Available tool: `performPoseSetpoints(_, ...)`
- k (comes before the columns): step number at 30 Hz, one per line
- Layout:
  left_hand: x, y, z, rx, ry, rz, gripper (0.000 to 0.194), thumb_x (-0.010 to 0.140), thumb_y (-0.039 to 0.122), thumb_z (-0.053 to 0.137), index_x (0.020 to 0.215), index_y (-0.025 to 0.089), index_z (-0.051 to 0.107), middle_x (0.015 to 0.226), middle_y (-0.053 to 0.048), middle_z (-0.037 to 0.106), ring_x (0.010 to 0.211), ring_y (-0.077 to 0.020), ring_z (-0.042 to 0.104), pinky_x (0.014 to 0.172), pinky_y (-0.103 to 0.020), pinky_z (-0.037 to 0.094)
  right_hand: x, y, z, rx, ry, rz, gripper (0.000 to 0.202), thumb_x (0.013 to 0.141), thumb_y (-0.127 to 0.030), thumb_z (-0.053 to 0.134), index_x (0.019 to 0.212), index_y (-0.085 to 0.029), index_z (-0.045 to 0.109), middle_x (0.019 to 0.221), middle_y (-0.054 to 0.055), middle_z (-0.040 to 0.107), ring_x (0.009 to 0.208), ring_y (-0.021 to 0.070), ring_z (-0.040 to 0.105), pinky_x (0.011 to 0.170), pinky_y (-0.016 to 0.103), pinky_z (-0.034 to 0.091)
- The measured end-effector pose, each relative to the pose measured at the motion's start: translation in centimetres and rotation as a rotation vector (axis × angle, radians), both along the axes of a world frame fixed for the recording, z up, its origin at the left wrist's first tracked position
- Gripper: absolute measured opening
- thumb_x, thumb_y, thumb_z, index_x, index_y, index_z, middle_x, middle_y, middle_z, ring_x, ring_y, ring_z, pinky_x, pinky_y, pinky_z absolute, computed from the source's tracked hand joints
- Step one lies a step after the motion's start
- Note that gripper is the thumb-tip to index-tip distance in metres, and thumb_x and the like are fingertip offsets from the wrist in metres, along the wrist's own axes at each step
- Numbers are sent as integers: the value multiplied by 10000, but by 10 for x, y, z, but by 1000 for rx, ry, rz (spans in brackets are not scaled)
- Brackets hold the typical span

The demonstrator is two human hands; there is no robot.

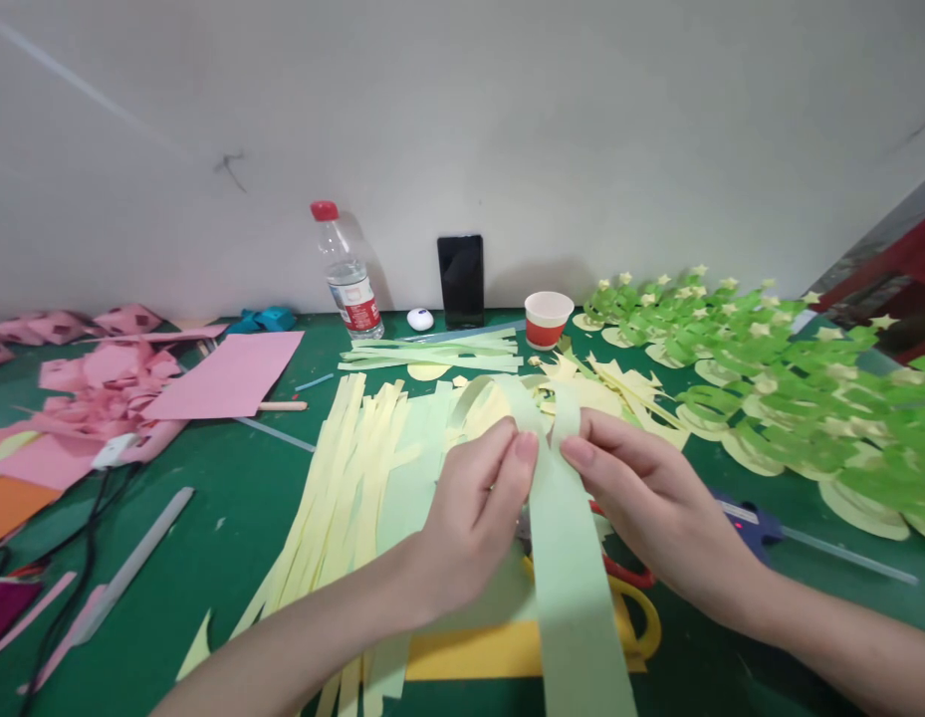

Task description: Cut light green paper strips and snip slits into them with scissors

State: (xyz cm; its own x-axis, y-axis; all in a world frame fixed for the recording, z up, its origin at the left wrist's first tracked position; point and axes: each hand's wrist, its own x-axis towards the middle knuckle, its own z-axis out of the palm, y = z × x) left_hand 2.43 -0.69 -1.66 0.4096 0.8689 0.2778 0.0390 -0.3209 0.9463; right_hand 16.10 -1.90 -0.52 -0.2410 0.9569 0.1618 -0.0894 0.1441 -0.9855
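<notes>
A pale green paper strip [578, 578] hangs toward me from both hands, split at its upper end into two narrower tails. My left hand [469, 508] pinches the left tail between thumb and fingers. The right tail is pinched in my right hand [648, 488], close beside the left. Below the hands are red-handled scissors [630, 573], mostly hidden, and a yellow scissor-like handle [647, 622]. Long pale yellow paper strips [343, 468] lie left of the hands, next to pale green paper [409, 498].
Left on the green table [245, 558] lie pink paper [234, 373] and a cable [89, 543]. A bottle [353, 289], phone [461, 282] and paper cup [548, 319] stand by the wall. Green paper trees [791, 388] and a blue glue gun [757, 523] are at right.
</notes>
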Motion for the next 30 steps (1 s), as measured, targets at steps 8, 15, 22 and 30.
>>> performPoseSetpoints(8, 1, 1, 2, 36, -57, -62, 303, 902, 208, 331, 603, 209, 279, 539, 67, 275, 470, -93, 249, 429, -237, 237, 4, 1, 5, -33, -16, 36, 249, 791, -212, 521, 561, -179, 430, 512, -62, 391, 452, 51, 365, 416, 155, 328)
performPoseSetpoints(15, 2, 1, -1, 104, 3, 20, 315, 908, 193, 340, 602, 208, 266, 540, 67, 275, 472, -87, 257, 439, -240, 247, -2, -2, -3, -10, 48, -52, 244, 809, -226, 512, 578, -191, 442, 512, -62, 403, 425, 57, 348, 375, 160, 292)
performPoseSetpoints(22, 1, 1, 0, 73, -41, 33, 307, 921, 196, 344, 621, 202, 282, 569, 65, 264, 499, -88, 248, 443, -227, 244, 0, 0, -5, -31, 35, -22, 251, 798, -307, 536, 600, -198, 429, 544, -47, 398, 495, 86, 371, 460, 202, 348)
performPoseSetpoints(30, 1, 0, 2, 75, -83, -69, 302, 902, 160, 338, 604, 202, 304, 539, 68, 290, 477, -84, 279, 441, -225, 262, 3, -2, 3, -64, -34, -18, 276, 789, -309, 531, 563, -187, 430, 519, -46, 393, 474, 79, 353, 436, 197, 314)
